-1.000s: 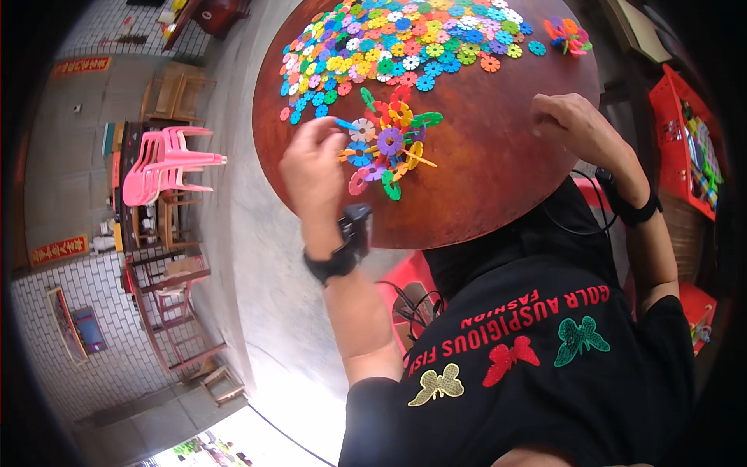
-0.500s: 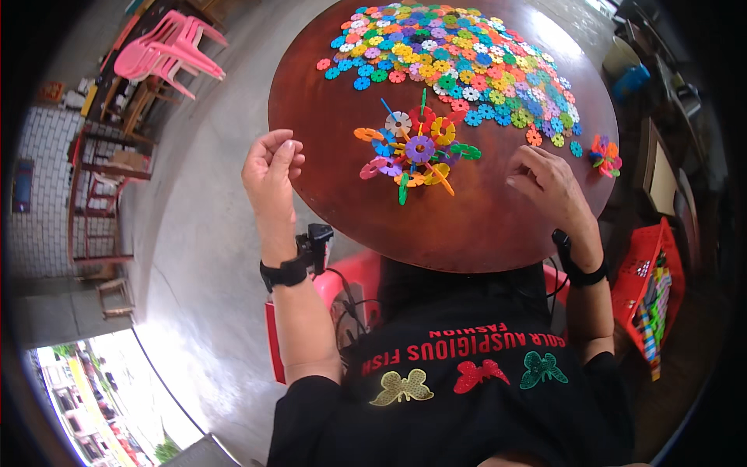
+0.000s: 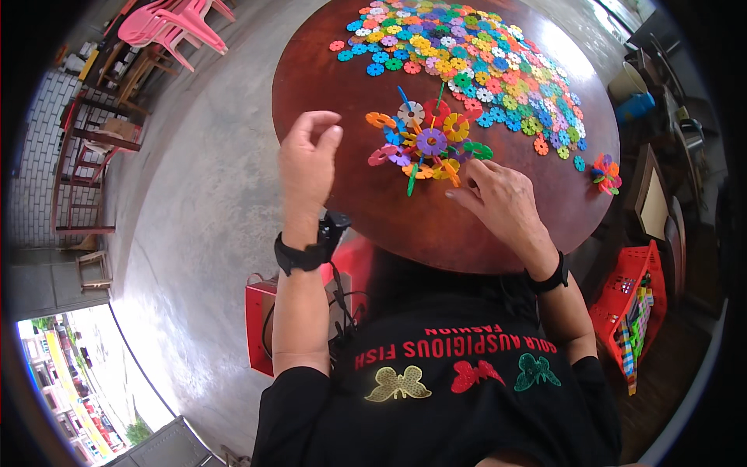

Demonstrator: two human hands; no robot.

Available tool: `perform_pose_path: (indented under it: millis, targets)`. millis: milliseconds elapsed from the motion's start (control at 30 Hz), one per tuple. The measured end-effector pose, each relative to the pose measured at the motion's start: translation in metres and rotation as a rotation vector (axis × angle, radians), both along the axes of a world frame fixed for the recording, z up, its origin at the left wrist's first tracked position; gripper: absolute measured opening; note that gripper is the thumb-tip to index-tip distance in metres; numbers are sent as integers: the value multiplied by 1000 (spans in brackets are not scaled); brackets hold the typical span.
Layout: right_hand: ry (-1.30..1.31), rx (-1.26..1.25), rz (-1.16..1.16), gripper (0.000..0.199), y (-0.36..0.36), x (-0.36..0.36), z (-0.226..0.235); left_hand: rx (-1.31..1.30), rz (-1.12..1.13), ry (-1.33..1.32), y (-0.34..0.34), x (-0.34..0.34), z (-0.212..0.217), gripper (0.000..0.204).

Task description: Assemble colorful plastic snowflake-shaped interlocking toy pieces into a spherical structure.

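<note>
A spiky ball built from slotted plastic flower discs (image 3: 431,142) rests on the round brown table (image 3: 405,222). Its discs are purple, orange, yellow, green, red, white and blue. To its left my left hand (image 3: 310,167) is raised at the table's edge, thumb and curled fingers apart, nothing between them. My right hand (image 3: 504,204) reaches to the ball's lower right side. Its thumb and forefinger are apart beside an orange disc and a green one; whether they touch the ball I cannot tell. Behind spreads a wide pile of loose flower discs (image 3: 467,66).
A smaller cluster of joined discs (image 3: 605,174) sits at the table's right edge. A red plastic basket (image 3: 626,300) with colourful items stands at the right, below the table. Pink plastic chairs (image 3: 175,27) are at the far left. A red stool (image 3: 261,327) is beside my left arm.
Both my hands have moved inward toward the disc ball: the left one to the right, the right one to the left and slightly down. The whole view has shifted a little.
</note>
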State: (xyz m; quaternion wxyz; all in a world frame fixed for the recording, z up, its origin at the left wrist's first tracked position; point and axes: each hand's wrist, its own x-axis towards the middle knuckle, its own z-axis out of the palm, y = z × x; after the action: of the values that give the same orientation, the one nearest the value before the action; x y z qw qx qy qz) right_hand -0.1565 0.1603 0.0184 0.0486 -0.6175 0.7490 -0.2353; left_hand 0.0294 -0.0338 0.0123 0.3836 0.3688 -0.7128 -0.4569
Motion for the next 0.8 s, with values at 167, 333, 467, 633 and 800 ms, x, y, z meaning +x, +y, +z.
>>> perform_pose_path:
  millis: [167, 333, 467, 633, 800]
  targets:
    - [75, 40, -37, 27, -8, 2, -12, -536, -441, -334, 50, -47, 18, 24]
    - [116, -29, -30, 19, -15, 5, -21, -705, -643, -640, 44, -80, 3, 18]
    - [94, 16, -67, 17, -16, 5, -20, -863, -712, -753, 44, -95, -2, 14]
    - [144, -52, -59, 14, -12, 1, -23, -926, -742, -803, 43, -104, -6, 18]
    - [207, -73, -8, 10, -3, -1, -27, -920, -769, -837, 50, -104, -5, 16]
